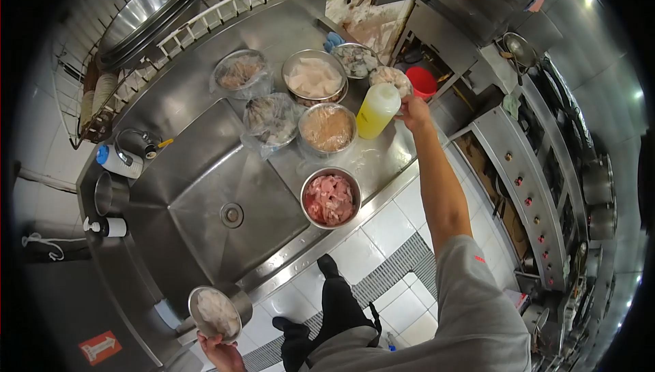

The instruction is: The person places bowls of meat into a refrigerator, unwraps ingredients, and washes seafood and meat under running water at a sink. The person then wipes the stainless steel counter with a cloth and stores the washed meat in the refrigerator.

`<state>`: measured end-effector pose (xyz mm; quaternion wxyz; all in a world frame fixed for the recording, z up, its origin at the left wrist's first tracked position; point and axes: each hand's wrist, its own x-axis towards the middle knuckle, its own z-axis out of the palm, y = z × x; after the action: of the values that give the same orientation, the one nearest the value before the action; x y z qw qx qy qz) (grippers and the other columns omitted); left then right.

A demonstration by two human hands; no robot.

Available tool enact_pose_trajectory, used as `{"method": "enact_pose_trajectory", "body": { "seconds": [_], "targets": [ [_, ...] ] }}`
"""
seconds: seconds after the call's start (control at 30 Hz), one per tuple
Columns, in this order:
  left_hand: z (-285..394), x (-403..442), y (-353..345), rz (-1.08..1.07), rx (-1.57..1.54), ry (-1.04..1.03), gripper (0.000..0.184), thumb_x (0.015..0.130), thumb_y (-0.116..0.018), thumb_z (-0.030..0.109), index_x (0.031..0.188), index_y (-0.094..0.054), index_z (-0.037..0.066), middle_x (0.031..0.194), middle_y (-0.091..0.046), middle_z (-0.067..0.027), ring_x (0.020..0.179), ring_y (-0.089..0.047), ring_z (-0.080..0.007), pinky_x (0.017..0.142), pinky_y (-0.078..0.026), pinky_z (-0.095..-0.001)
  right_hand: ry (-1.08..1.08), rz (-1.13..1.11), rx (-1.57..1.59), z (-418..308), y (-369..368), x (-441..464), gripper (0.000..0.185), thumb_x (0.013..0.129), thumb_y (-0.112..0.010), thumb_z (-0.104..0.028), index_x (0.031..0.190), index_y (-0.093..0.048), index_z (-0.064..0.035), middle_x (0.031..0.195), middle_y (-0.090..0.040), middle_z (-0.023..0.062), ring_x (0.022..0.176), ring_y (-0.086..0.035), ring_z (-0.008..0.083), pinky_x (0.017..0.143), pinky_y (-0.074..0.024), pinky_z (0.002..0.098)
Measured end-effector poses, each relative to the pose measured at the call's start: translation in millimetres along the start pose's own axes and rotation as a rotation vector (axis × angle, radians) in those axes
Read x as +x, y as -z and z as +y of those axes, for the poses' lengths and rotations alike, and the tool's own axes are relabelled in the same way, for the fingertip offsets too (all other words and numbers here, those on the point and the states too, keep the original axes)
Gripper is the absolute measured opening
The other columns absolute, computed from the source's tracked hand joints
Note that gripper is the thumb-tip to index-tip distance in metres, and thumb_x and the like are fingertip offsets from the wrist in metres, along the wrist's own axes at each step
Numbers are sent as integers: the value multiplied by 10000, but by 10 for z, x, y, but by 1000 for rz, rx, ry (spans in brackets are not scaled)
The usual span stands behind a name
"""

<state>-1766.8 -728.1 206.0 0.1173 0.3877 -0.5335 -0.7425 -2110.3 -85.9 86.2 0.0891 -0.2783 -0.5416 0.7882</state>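
Observation:
At the lower left, my left hand (pixel 220 351) grips the rim of a steel bowl (pixel 218 313) of pale, whitish pieces, near the sink's front corner. My right hand (pixel 414 114) is closed at the far right of the steel counter. It is beside a bottle of yellow liquid (pixel 377 113), next to a bowl of pale pieces (pixel 391 80) and a red container (pixel 421 82). Which of these its fingers hold is hidden. Nearer me stands a steel pot of raw pink meat (pixel 331 197). Behind it is a plastic-wrapped bowl of orange-tan food (pixel 327 128).
The sink (pixel 198 188) lies left of the bowls. Two more plastic-wrapped bowls, one with shrimp-like pieces (pixel 271 118), and a bowl of white slices (pixel 314 75) stand behind. A pump bottle (pixel 109 227) sits at the sink's left edge; a stove (pixel 522 195) is at right.

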Motion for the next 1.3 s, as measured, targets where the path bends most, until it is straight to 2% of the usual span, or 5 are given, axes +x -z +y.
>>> {"method": "enact_pose_trajectory", "body": {
  "seconds": [0.2,0.53,0.73,1.23,1.3],
  "targets": [
    [-56,-16,-2,-85,8,37,294,644,-544,33,925,-498,109,812,-574,-33,502,-497,-96,378,-387,-194,63,181,107,-126,71,-512,58,805,-510,-14,779,-475,-53,627,-495,69,570,-612,242,662,-520,643],
    [-122,32,234,-129,-117,31,276,627,-575,57,881,-475,95,798,-562,-64,570,-545,-162,344,-390,-252,397,343,-203,-1228,378,-2142,176,784,-530,34,815,-415,-96,653,-551,76,450,-579,175,386,-501,288],
    [-85,-144,636,-102,-234,14,233,648,-560,19,848,-462,84,696,-536,-48,501,-515,-153,340,-414,-269,403,148,-352,-1543,-470,-3077,174,772,-534,35,806,-419,-90,639,-545,58,443,-576,160,398,-499,265],
    [-543,-1261,2943,234,-511,-60,242,633,-574,-42,818,-445,47,737,-549,-72,512,-542,-176,358,-503,-305,580,-348,-726,202,-3221,-3688,133,767,-562,-22,800,-449,-81,649,-518,34,470,-490,127,375,-444,284],
    [-762,-1255,3319,310,-542,-101,225,640,-568,-38,814,-447,40,753,-551,-78,534,-552,-178,364,-506,-305,490,-374,-787,500,-3246,-3620,191,757,-575,-74,924,-485,-54,728,-540,55,565,-533,149,501,-529,321]
  ]
}}
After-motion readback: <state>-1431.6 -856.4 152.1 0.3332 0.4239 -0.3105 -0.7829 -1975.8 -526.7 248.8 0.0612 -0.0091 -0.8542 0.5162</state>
